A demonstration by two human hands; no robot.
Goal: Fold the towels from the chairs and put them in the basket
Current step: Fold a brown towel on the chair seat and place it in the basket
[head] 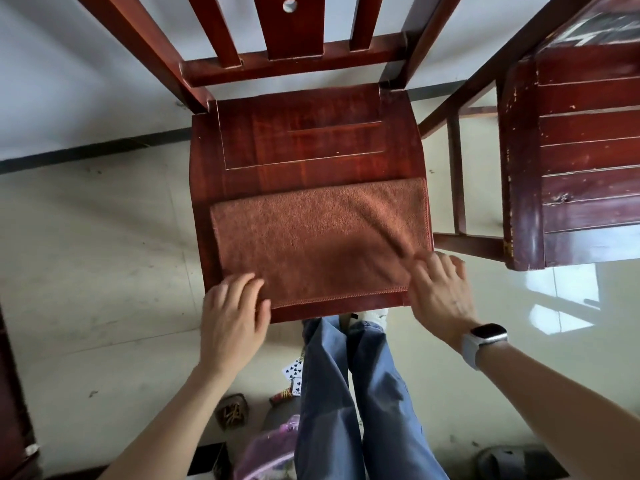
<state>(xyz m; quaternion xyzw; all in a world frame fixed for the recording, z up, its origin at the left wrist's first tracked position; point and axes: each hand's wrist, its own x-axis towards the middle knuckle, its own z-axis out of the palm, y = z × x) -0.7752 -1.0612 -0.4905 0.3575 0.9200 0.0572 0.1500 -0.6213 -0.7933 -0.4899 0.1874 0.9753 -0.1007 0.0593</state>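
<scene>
Head view looks straight down on a dark red wooden chair (pixel 304 140) whose near half is covered by a rust-brown towel (pixel 311 240), folded into a flat rectangle with a stitched hem along its near edge and another down its right edge. A person's left hand (pixel 232 317) lies palm down on the towel's near left corner, fingers spread loosely and resting on the cloth rather than gripping it. Their right hand (pixel 440 292) is at the near right corner, fingers together and slightly curled at the hem; whether they pinch the cloth I cannot tell, as that hand is a little blurred. A pale-strapped smartwatch (pixel 483 341) sits on the right wrist, its dark screen showing nothing readable. Blue trouser legs (pixel 360 393) stand just near of the seat. A second red wooden chair (pixel 581 150) stands to the right, apart from the first. On the pale tiled floor (pixel 104 271) beside the legs lies a playing card (pixel 293 368) with black club pips. No basket can be made out.
</scene>
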